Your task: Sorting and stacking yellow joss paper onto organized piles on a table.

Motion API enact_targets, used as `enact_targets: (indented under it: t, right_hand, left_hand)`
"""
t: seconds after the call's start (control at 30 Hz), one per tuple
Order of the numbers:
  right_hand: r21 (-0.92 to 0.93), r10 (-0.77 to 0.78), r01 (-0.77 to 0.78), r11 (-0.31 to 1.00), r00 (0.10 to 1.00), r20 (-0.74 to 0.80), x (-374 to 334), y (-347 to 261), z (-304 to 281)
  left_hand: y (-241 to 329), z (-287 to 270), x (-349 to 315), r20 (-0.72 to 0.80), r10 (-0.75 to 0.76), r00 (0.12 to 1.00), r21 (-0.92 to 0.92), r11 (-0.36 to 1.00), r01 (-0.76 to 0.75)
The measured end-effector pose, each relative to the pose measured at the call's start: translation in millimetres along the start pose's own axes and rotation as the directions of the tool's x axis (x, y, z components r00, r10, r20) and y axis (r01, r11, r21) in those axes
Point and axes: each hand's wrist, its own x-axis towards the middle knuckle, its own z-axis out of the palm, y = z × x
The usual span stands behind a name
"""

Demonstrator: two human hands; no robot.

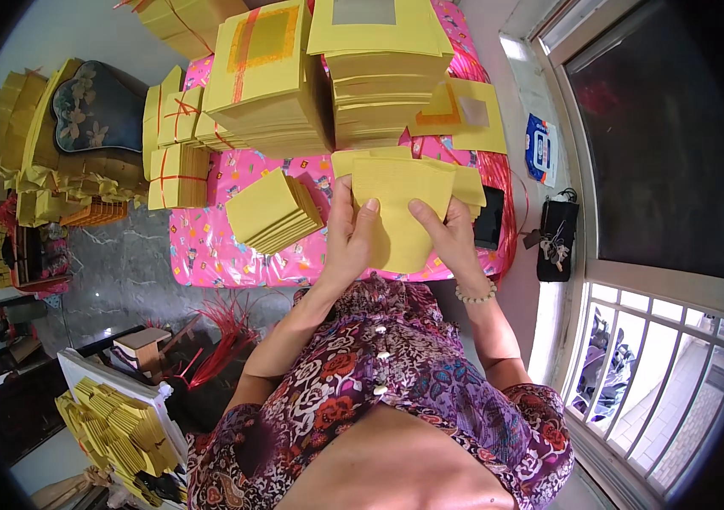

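Yellow paper sheets (pixel 406 223) are held up by two bare hands, just over the near side of the bench (pixel 200 268). The left side is gripped by the fingers of the left hand (pixel 352 238), and the right side is gripped by the fingers of the right hand (pixel 457 242). Both thumbs are laid on the front of the paper. How many sheets are held cannot be told. A bead bracelet (pixel 476 294) is worn on the right wrist.

With the held sheets as the middle of the clock, a tall paper stack (pixel 379 98) is set at twelve o'clock. At eleven o'clock, a big paper pile (pixel 268 89) is topped with a gold and orange square and a red band. A slanted stack (pixel 272 214) is laid at nine o'clock, and a small bundle (pixel 178 178) tied with red string is set farther out, near ten.

At three o'clock, a flat black device (pixel 488 218) is partly hidden by paper. Farther out that way, keys (pixel 556 251) are seen on a black pouch (pixel 553 268). The bench is covered by a shiny pink sheet with little pictures.
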Motion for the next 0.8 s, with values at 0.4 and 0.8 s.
enact_targets:
  t: [0.4, 0.8]
  right_hand:
    - [0.056, -0.091, 0.098, 0.994, 0.99, -0.111, 10, -9, -3]
    - [0.094, 0.021, -0.014, 0.995, 0.997, -0.069, 15, -4, -9]
  left_hand:
    - [-2, -4, 2, 0.001, -0.029, 1.0, 0.027, 0.999, 0.029]
    - [-2, -8, 5, -0.045, -0.067, 0.997, -0.042, 0.997, 0.065]
